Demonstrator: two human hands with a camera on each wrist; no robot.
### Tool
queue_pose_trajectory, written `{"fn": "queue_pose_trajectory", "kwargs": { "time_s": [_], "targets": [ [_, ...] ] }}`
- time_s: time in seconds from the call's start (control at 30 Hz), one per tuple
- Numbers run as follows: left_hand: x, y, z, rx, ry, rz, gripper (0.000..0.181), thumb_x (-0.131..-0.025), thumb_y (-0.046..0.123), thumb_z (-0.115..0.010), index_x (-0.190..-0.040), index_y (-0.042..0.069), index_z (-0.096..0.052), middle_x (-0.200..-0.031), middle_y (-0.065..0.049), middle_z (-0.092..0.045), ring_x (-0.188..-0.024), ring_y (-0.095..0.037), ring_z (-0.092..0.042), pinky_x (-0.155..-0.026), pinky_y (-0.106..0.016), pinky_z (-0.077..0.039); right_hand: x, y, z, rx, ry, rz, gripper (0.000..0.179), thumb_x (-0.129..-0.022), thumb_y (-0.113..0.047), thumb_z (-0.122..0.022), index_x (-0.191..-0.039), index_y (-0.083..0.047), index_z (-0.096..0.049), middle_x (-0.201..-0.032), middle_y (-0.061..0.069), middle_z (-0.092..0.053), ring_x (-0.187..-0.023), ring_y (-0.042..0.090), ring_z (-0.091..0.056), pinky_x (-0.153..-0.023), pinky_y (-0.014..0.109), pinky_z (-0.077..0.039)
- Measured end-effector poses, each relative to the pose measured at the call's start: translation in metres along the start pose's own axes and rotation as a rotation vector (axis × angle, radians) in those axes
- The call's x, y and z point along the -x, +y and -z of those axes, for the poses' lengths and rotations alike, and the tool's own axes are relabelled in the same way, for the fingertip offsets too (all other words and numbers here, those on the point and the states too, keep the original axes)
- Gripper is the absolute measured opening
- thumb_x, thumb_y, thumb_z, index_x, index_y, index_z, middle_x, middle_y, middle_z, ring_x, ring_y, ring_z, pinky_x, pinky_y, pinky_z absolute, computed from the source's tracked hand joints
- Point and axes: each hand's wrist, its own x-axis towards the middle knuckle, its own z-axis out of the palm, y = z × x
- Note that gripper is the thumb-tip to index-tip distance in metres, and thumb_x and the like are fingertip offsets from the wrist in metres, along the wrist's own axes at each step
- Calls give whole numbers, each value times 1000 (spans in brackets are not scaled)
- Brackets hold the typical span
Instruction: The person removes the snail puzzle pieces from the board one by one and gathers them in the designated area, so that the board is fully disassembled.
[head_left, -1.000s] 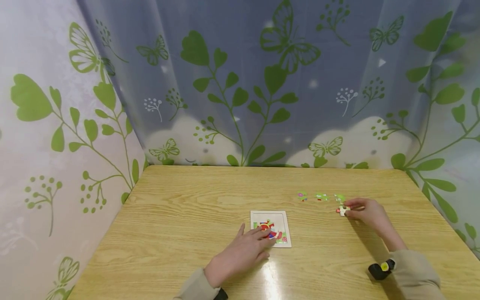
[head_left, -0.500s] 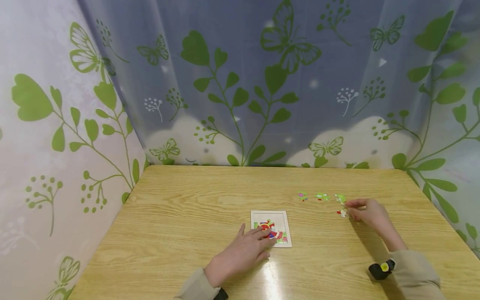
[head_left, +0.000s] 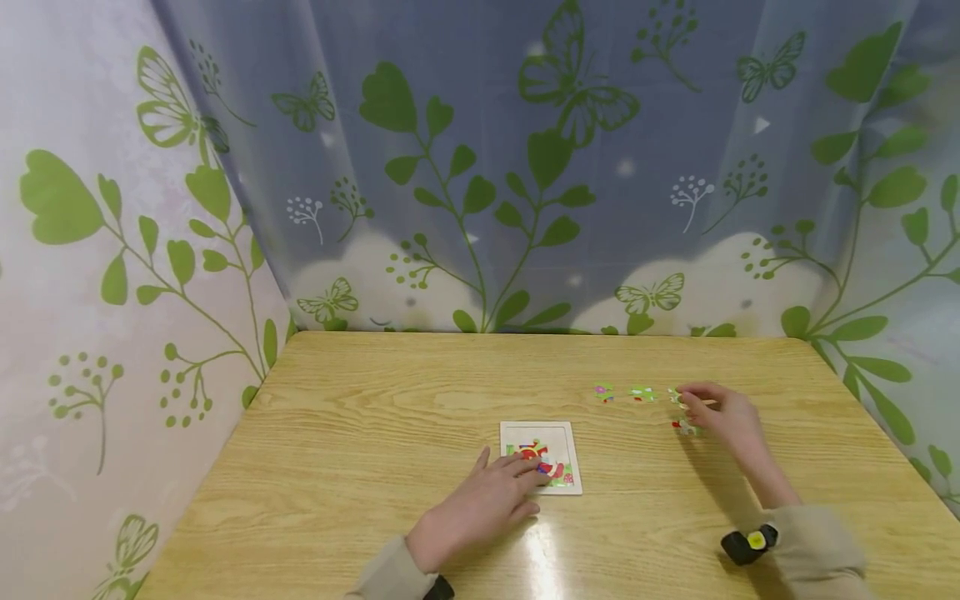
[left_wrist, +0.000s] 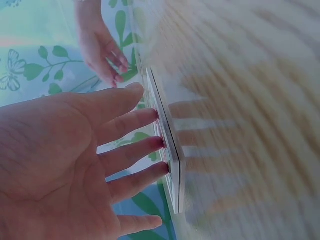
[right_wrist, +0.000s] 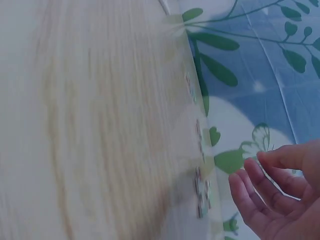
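A flat white board [head_left: 551,435] lies on the wooden table [head_left: 360,433], between the two arms of the person. A coloured picture [head_left: 529,452] fills the lower part of it, and the upper part is bare. The left hand [head_left: 491,496] rests there with straight, spread fingers; three fingertips touch the surface, while the thumb and little finger stand free. It grips nothing. I suppose it presses lightly so that the board does not slide.

To the right, a flower piece [head_left: 602,390], a green piece [head_left: 642,392] and a third piece [head_left: 673,397] make a row, with a red-and-white piece [head_left: 679,426] nearer to the person. The gaps were perhaps left so each can be picked easily. The right hand [head_left: 731,419] is at the third piece, fingers half bent and loose. I see nothing pinched between them; whether they touch the piece, I cannot tell.
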Motion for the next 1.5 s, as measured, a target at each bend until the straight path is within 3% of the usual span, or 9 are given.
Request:
{"fn": "queue_pose_trajectory", "kwargs": {
  "time_s": [0.17, 0.37, 0.57, 0.8, 1.0, 1.17, 1.5],
  "targets": [
    [0, 0, 0, -4, 13, -6, 40, -102, 32, -61, -141, 23, -60, -150, 0, -53, -140, -21, -48, -115, -63, -32, 1, -12, -9, -68, -19, 65, 39, -105, -21, -57, -128, 10, -62, -117, 33, -67, -84, 6, -72, -72, 27, -62],
    [1, -2, -1, -6, 47, -26, 39, -101, 31, -63, -139, 21, -62, -146, -2, -56, -136, -21, -51, -113, -65, -34, 1, -26, -21, -93, -63, 64, 40, -106, -24, -55, -131, 6, -61, -122, 30, -67, -90, 11, -73, -75, 31, -62],
    [3, -5, -1, -8, 64, -39, 38, -101, 30, -63, -138, 20, -63, -148, -3, -55, -138, -23, -50, -113, -66, -33, 2, -41, -35, -132, -112, 93, 40, -107, -21, -54, -132, 8, -60, -124, 29, -66, -98, 25, -72, -80, 34, -62],
    [9, -11, 1, -14, 44, -10, 45, -101, 31, -60, -145, 19, -57, -154, -3, -49, -142, -27, -46, -115, -66, -31, 2, -54, -56, -149, -173, 102, 38, -106, -19, -55, -131, 8, -62, -124, 27, -67, -105, 39, -69, -84, 38, -61],
    [15, -14, 2, -15, 30, 1, 47, -102, 30, -60, -147, 18, -55, -156, -5, -45, -143, -29, -44, -114, -66, -31, 4, -63, -75, -183, -219, 144, 33, -104, -13, -57, -127, 9, -64, -120, 27, -69, -102, 40, -70, -82, 38, -61],
    [16, -15, 2, -14, 30, -3, 47, -102, 30, -60, -147, 19, -55, -155, -5, -47, -142, -27, -46, -113, -67, -32, 5, -70, -89, -147, -263, 187, 31, -104, -14, -58, -124, 8, -67, -116, 23, -72, -100, 38, -72, -80, 39, -62],
    [18, -13, 5, -16, 14, 4, 46, -102, 30, -60, -146, 18, -57, -154, -6, -49, -142, -27, -46, -112, -68, -33, 9, -78, -119, -72, -320, 231, 27, -102, -15, -60, -120, 2, -71, -110, 16, -75, -89, 25, -72, -69, 24, -58]
  ]
}}
